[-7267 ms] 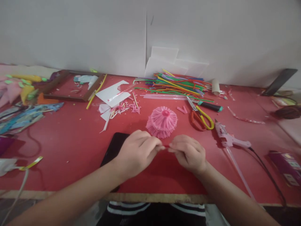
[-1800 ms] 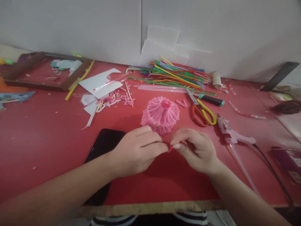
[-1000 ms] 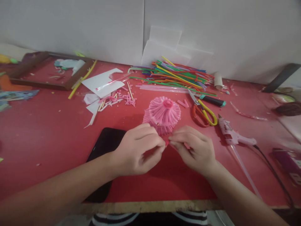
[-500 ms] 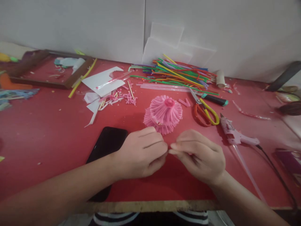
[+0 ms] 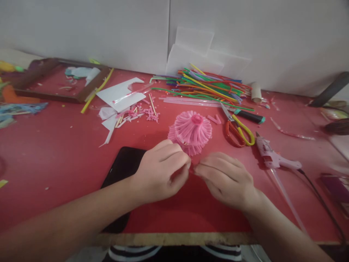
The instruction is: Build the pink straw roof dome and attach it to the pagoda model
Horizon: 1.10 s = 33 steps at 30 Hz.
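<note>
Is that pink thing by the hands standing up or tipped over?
Upright: the pink thing has its round knob on top, with strips fanning down around it.

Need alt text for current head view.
Left hand and right hand, both pinched, nearly meet in front of a pink ornament on a red table; anything held is too small to tell. A phone lies at left, scissors and glue gun at right, colored stems behind.

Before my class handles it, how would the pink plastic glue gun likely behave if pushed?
The pink plastic glue gun probably slides or pivots rather than rolls, since it appears to lie on its side. Its thin black cord may tug back. The long translucent rod extending behind it could swing sideways.
</note>
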Each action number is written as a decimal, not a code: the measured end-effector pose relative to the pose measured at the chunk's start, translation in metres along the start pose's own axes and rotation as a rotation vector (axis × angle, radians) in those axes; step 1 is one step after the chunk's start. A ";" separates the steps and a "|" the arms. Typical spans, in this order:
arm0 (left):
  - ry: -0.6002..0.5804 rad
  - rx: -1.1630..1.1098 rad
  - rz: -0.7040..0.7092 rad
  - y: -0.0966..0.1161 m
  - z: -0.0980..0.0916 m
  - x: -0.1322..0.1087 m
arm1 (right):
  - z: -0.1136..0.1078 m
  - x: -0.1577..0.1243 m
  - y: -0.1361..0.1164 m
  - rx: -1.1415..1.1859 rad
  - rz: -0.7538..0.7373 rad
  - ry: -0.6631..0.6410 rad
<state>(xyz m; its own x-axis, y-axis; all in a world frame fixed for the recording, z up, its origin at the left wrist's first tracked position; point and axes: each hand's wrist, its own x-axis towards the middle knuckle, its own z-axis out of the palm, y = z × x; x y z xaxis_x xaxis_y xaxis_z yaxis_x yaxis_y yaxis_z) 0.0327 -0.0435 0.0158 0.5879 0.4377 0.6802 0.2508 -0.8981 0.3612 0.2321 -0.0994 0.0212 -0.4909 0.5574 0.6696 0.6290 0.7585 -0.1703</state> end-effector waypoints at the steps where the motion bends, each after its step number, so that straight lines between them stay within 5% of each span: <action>1: -0.019 0.015 0.015 0.000 0.001 0.000 | -0.001 0.001 -0.002 0.012 0.000 0.012; 11: -0.013 -0.142 0.084 0.004 0.000 0.002 | -0.003 0.008 -0.010 0.173 0.308 0.147; 23: -0.004 -0.054 0.027 0.001 0.000 0.002 | -0.001 0.003 -0.006 0.097 0.050 0.078; 33: -0.018 -0.151 0.073 0.004 -0.002 0.002 | -0.002 0.008 -0.007 0.145 0.271 0.111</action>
<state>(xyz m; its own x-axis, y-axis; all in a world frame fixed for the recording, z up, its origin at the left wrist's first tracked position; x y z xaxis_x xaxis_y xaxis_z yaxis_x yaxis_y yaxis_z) 0.0332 -0.0464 0.0201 0.6145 0.3692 0.6972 0.0891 -0.9106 0.4037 0.2250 -0.1010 0.0285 -0.2440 0.7113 0.6592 0.6317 0.6323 -0.4485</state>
